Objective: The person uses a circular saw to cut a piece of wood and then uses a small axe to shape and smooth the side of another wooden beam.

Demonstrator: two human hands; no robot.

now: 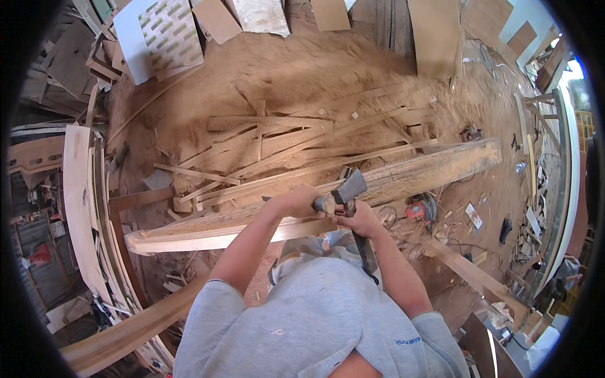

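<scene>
A long, thick wooden plank (435, 171) lies crosswise in front of me, its near edge pale and freshly cut. Above it, my left hand (297, 203) is closed around what looks like a chisel (324, 204). The chisel's round, worn handle end sticks out on the right, and a small dark tip shows on the left. My right hand (360, 218) grips a hatchet (350, 188) by its dark handle, close under the head. The flared metal head points up and right, beside the chisel's end, while the handle hangs down toward my shirt. Whether the two tools touch, I cannot tell.
Loose wooden strips (258, 165) lie crossed on the sawdust-covered ground beyond the plank. A red and black power tool (422, 210) rests on the right with its cable. Long boards (77, 195) are stacked at left, and sheet panels (435, 38) stand at the back.
</scene>
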